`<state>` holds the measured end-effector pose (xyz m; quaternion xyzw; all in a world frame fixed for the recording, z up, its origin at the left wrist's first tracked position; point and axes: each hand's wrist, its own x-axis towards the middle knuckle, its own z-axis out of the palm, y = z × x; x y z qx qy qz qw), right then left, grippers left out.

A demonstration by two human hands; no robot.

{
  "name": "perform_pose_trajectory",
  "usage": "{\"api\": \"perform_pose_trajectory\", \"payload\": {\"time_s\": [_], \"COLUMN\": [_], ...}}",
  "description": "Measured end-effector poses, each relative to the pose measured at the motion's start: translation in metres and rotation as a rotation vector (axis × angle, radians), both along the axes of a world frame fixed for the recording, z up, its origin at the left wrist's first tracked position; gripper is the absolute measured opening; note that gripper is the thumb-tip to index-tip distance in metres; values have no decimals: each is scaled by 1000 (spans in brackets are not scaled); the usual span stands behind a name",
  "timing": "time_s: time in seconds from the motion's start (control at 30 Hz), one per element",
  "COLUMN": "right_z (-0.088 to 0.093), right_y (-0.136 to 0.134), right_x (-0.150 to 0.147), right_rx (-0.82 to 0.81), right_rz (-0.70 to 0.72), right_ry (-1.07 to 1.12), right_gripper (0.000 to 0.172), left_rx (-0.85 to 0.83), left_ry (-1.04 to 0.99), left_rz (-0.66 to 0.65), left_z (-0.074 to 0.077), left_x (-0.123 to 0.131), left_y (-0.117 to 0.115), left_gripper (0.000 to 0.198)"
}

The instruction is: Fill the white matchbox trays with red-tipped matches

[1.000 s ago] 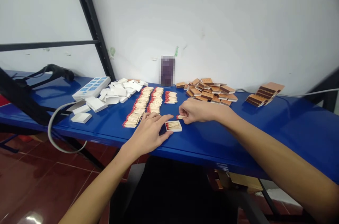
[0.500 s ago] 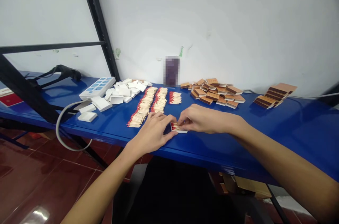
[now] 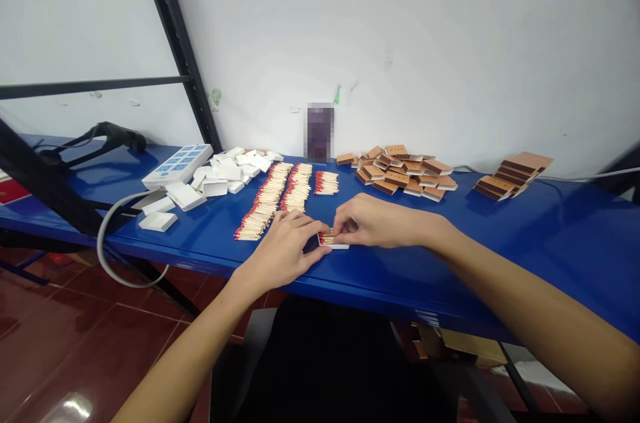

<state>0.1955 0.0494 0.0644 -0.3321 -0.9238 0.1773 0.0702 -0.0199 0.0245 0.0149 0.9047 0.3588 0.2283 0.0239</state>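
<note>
A small white matchbox tray (image 3: 341,247) holding red-tipped matches (image 3: 326,237) lies near the front edge of the blue shelf. My left hand (image 3: 287,243) grips the tray's left end between thumb and fingers. My right hand (image 3: 363,223) is closed over the tray's right part, its fingertips pinched down at the matches; whether a match is between them is hidden. Just behind my hands, two long rows of matches (image 3: 265,203) and a smaller bunch of matches (image 3: 327,183) lie on the shelf, red heads to the left.
White empty trays (image 3: 225,173) are heaped at the left beside a white box with blue squares (image 3: 179,165). Brown matchbox sleeves (image 3: 400,171) are piled at the back right, with more stacked sleeves (image 3: 513,176) farther right. A grey cable (image 3: 103,246) loops over the front edge.
My right fingers have shifted slightly over the matches in the tray. My left hand keeps its grip on the tray. The whole view has moved a little.
</note>
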Motion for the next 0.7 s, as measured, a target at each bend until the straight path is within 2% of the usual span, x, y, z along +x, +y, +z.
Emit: {"api": "perform_pose_trajectory", "payload": {"time_s": [0.17,0.23,0.3,0.33,0.4,0.43,0.5,0.57,0.63,0.7], "right_z": [3,5,4,0,-12,-19,-32,-41,-44,-44], "right_y": [2,7,18,25,41,49,61,68,70,71], "right_x": [2,7,17,23,36,41,49,53,52,50], "right_rx": [-22,18,143,262,496,563,574,512,481,524], "right_rz": [5,-45,-178,-267,-424,-474,-491,-456,-419,-417], "right_ry": [32,31,32,22,0,-16,-115,-216,-247,-202], "right_gripper": [23,26,26,25,26,29,36,35,33,34], "left_rx": [-18,-23,-30,-33,-33,-31,-27,-19,-13,-12], "left_ry": [-6,-6,6,13,27,33,45,45,29,12], "left_rz": [-7,-20,-41,-50,-56,-51,-36,-24,-21,-24], "left_z": [2,2,2,2,1,1,0,0,0,-1], "left_x": [0,0,-1,-1,-1,-1,0,0,0,0], "left_y": [-1,-1,-1,0,0,1,1,1,0,0], "left_gripper": [20,22,25,26,27,27,28,29,31,32]}}
